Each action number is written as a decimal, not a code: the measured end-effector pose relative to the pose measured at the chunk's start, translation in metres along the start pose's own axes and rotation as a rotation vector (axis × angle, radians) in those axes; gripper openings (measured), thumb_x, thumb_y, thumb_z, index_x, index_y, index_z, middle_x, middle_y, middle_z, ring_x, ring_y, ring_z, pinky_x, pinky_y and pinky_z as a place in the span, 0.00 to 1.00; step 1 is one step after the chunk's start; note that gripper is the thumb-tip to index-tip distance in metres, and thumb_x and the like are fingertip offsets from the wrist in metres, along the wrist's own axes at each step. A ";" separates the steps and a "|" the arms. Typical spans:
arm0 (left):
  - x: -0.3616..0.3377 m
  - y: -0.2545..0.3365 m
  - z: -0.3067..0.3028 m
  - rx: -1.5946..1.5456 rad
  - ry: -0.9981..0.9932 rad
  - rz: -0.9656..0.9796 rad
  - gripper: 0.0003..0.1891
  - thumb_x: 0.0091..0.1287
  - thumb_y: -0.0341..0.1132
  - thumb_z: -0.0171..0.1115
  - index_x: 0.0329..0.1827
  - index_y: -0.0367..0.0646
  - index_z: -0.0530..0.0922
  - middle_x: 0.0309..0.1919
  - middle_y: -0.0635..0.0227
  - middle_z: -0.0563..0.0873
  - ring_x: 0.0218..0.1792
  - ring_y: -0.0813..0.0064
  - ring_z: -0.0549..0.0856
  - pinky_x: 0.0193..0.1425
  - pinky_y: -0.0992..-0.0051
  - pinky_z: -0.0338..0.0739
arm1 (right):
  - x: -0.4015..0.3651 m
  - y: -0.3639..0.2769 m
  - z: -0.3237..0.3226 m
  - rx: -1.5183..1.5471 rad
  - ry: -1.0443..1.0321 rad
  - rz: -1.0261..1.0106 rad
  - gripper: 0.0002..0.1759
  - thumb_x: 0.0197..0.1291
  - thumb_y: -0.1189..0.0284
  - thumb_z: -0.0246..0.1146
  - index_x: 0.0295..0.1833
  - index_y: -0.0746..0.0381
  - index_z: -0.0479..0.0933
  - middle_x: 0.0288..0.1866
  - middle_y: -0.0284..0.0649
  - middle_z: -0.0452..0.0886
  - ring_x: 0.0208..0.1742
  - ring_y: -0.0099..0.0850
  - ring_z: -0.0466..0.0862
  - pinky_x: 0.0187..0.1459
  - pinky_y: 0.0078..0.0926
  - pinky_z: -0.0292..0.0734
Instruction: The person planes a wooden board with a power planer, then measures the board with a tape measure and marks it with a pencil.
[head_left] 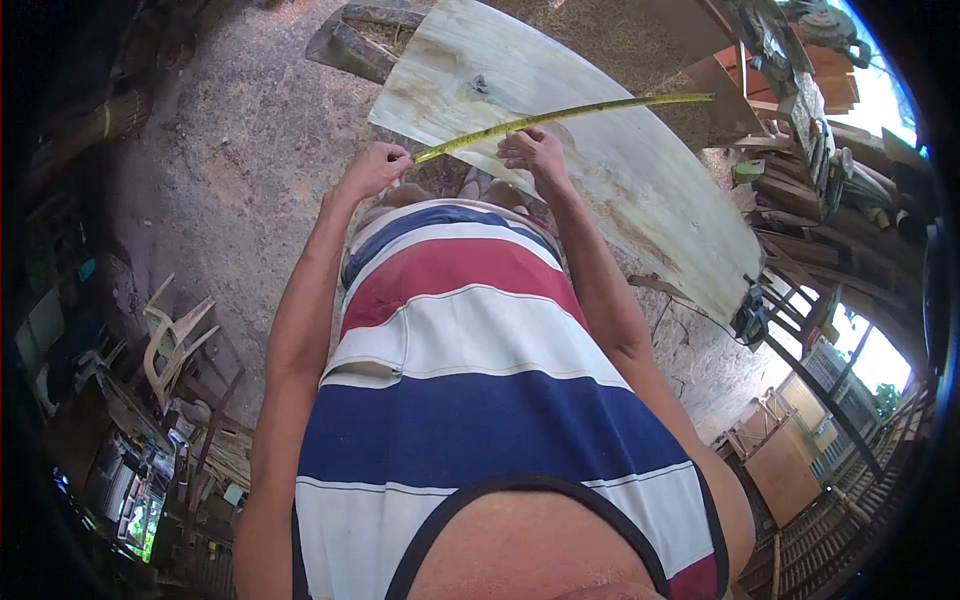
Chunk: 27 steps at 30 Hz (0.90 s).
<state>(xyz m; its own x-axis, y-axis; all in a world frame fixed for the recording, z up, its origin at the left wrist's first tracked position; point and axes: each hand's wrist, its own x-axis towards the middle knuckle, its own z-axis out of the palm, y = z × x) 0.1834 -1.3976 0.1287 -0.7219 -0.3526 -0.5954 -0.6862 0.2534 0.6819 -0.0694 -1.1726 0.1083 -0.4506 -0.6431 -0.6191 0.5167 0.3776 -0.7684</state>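
Note:
My left hand [375, 169] is closed at the near end of a yellow tape measure [620, 103], just off the board's left edge. From there the blade stretches out to the right over a large pale wooden board [610, 190]. My right hand [537, 158] is at the blade's lower edge above the board, with curled fingers that seem to pinch it. The fingertips are small here, so the exact grip is hard to see. The board has a dark knot and brownish streaks.
A dark power tool [749, 318] with a cord is at the board's right end. Timber pieces [800, 190] are piled on the right. A wooden chair frame [175, 340] stands on the left. Bits of wood [365, 45] lie behind the board on the rough dirt floor [240, 180].

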 end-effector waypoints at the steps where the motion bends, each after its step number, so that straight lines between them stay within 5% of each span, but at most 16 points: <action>1: 0.001 -0.002 0.001 0.001 0.004 0.009 0.17 0.70 0.42 0.64 0.43 0.34 0.88 0.31 0.59 0.90 0.34 0.72 0.86 0.44 0.68 0.80 | 0.000 -0.001 0.001 -0.002 0.008 0.006 0.17 0.73 0.65 0.64 0.52 0.70 0.79 0.42 0.49 0.90 0.39 0.36 0.93 0.36 0.28 0.87; 27: 0.001 0.004 0.005 -0.034 0.016 0.037 0.17 0.70 0.45 0.63 0.40 0.37 0.88 0.26 0.64 0.87 0.30 0.74 0.83 0.41 0.69 0.78 | -0.002 -0.010 0.032 -0.068 -0.045 0.084 0.19 0.68 0.64 0.68 0.54 0.70 0.82 0.42 0.46 0.90 0.38 0.31 0.91 0.38 0.29 0.84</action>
<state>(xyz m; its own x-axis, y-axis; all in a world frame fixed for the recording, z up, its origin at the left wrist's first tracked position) 0.1795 -1.3926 0.1293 -0.7448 -0.3579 -0.5633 -0.6557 0.2353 0.7174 -0.0507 -1.1964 0.1221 -0.3739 -0.6357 -0.6753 0.5001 0.4750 -0.7241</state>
